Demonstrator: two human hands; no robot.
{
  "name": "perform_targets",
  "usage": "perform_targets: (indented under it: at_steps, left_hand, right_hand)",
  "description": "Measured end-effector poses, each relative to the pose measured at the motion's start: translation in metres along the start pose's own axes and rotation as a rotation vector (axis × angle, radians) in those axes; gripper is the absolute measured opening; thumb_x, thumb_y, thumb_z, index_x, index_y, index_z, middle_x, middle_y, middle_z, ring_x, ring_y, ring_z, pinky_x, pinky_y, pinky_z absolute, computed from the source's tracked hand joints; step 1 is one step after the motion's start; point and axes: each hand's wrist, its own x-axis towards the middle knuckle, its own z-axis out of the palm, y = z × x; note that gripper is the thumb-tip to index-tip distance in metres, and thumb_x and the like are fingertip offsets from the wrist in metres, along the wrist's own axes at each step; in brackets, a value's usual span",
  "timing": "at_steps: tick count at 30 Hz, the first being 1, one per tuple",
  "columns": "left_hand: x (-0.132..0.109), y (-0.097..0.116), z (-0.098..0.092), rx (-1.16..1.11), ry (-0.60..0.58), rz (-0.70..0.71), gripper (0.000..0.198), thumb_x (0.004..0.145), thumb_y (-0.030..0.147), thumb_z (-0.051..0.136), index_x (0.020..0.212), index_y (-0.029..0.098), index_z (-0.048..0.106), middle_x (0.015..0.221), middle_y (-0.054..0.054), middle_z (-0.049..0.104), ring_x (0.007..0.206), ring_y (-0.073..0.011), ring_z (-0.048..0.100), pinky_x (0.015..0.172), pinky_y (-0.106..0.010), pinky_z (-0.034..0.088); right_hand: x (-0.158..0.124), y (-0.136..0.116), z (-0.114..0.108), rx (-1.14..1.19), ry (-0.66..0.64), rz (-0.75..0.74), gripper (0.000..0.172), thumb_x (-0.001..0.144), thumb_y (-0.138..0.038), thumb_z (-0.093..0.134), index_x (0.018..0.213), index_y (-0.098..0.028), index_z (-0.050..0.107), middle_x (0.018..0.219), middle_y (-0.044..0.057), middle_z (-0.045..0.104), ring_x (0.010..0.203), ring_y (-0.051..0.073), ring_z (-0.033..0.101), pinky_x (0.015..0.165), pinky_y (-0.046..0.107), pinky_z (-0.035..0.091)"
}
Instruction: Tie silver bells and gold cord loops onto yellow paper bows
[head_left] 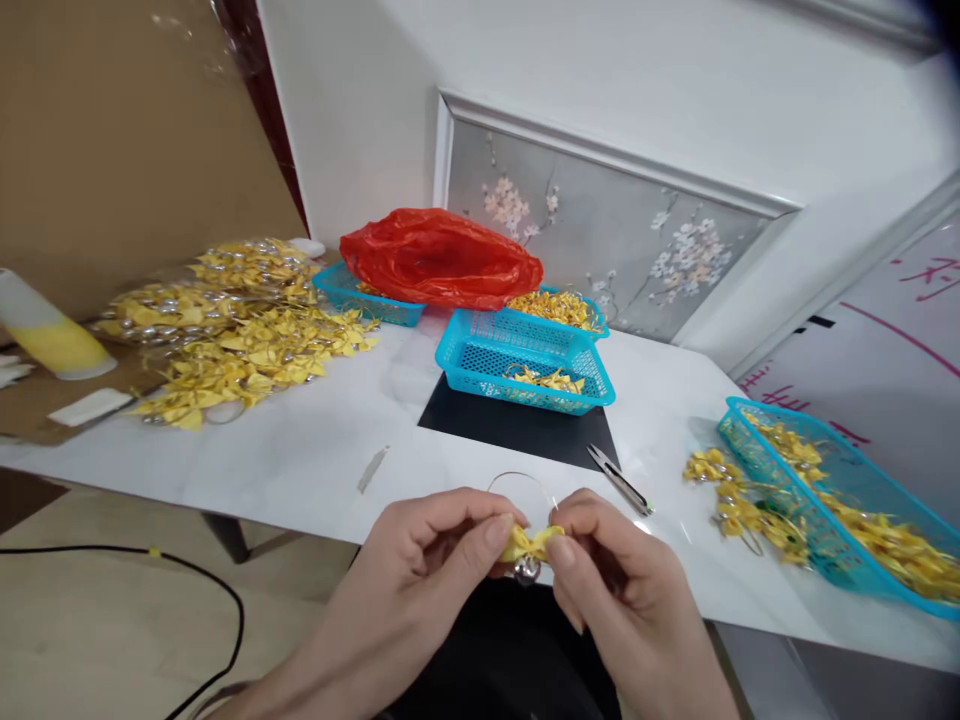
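Between my two hands, just over the near edge of the table, is a yellow ribbon bow (529, 543) with a small silver bell (527, 571) hanging under its middle. My left hand (442, 560) pinches the bow's left side between thumb and fingers. On its right side, my right hand (615, 570) pinches it the same way. A thin loop of cord (521, 476) arcs up behind the bow. Thread snips (621, 480) lie on the table beyond my right hand, partly on a black mat (487, 430).
A blue basket (525, 395) with a few bows stands on the mat. Behind it are more baskets and a red plastic bag (442, 260). Piled bows (255, 355) lie at left. Another blue basket (862, 520) and loose bows (731, 495) are at right.
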Motion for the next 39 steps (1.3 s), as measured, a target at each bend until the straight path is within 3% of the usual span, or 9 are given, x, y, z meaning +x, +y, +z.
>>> perform_targets:
  at_steps: [3,5,7,12,14,18,23,29,39]
  left_hand:
    - [-0.003,-0.004,-0.001,-0.091,-0.017,0.005,0.014,0.087,0.031,0.067,0.099,0.028,0.074,0.087,0.001,0.072,0.082,-0.0149,0.064,0.073,-0.02,0.053]
    - [-0.005,-0.005,-0.001,-0.143,-0.02,0.016,0.031,0.079,0.024,0.076,0.108,0.033,0.07,0.098,0.002,0.071,0.093,-0.0168,0.065,0.079,-0.021,0.054]
    - [-0.006,-0.003,-0.001,-0.126,-0.012,0.029,0.037,0.074,0.017,0.079,0.106,0.035,0.071,0.098,0.003,0.07,0.093,-0.0157,0.064,0.078,-0.019,0.053]
    - [-0.002,0.004,0.0,-0.09,-0.072,0.07,0.017,0.079,0.014,0.074,0.087,0.028,0.078,0.085,0.003,0.07,0.079,-0.0122,0.063,0.072,-0.018,0.051]
    - [-0.001,0.005,0.0,-0.109,-0.078,0.054,0.017,0.079,0.014,0.074,0.088,0.028,0.078,0.086,0.002,0.071,0.08,-0.0132,0.065,0.074,-0.02,0.052]
    - [-0.001,0.005,-0.001,-0.083,-0.038,0.029,0.015,0.077,0.017,0.077,0.087,0.027,0.079,0.084,0.002,0.07,0.078,-0.0133,0.064,0.071,-0.02,0.052]
    - [-0.001,0.002,-0.002,0.01,-0.038,0.019,0.014,0.078,0.019,0.076,0.088,0.028,0.078,0.083,0.003,0.07,0.078,-0.0134,0.06,0.071,-0.021,0.05]
    - [0.0,-0.001,-0.003,0.012,-0.041,0.026,0.014,0.077,0.018,0.076,0.087,0.027,0.079,0.084,0.001,0.07,0.079,-0.0152,0.06,0.072,-0.023,0.049]
    - [0.001,-0.003,-0.004,-0.027,-0.073,0.034,0.017,0.077,0.016,0.076,0.087,0.029,0.079,0.083,0.003,0.069,0.077,-0.0129,0.06,0.07,-0.021,0.047]
  right_hand:
    - [0.002,0.0,0.004,0.011,0.001,0.007,0.029,0.095,-0.038,0.055,0.074,-0.018,0.057,0.07,-0.003,0.045,0.051,0.006,0.037,0.045,0.022,0.027]
    - [0.003,0.0,0.005,0.02,-0.024,-0.006,0.029,0.096,-0.038,0.054,0.074,-0.018,0.056,0.07,-0.003,0.046,0.052,0.007,0.037,0.045,0.022,0.028]
    - [0.004,0.0,0.003,0.012,-0.051,-0.035,0.027,0.096,-0.037,0.054,0.075,-0.018,0.056,0.07,-0.002,0.047,0.056,0.009,0.041,0.048,0.022,0.031]
    - [0.005,0.01,0.002,0.166,-0.045,-0.006,0.022,0.097,-0.04,0.053,0.089,-0.021,0.06,0.081,-0.002,0.053,0.058,0.007,0.049,0.053,0.02,0.039]
    - [0.005,0.019,0.001,0.338,-0.113,0.101,0.026,0.099,-0.045,0.049,0.099,-0.022,0.061,0.085,-0.001,0.054,0.053,0.006,0.05,0.05,0.02,0.04]
    - [0.006,0.028,-0.002,0.532,-0.349,0.246,0.024,0.096,-0.042,0.056,0.1,-0.02,0.065,0.063,-0.006,0.045,0.045,0.004,0.038,0.045,0.017,0.031]
    - [0.012,0.017,-0.008,0.181,-0.109,-0.009,0.016,0.084,-0.027,0.072,0.072,-0.019,0.068,0.072,-0.003,0.051,0.064,0.008,0.047,0.056,0.019,0.036]
    - [0.014,0.015,-0.001,-0.031,0.07,-0.206,0.017,0.09,-0.022,0.058,0.075,-0.019,0.066,0.072,0.0,0.055,0.062,0.011,0.05,0.052,0.022,0.036]
    - [0.014,0.015,0.002,-0.143,0.096,-0.246,0.018,0.093,-0.022,0.055,0.077,-0.019,0.062,0.069,-0.001,0.053,0.058,0.01,0.047,0.049,0.022,0.034]
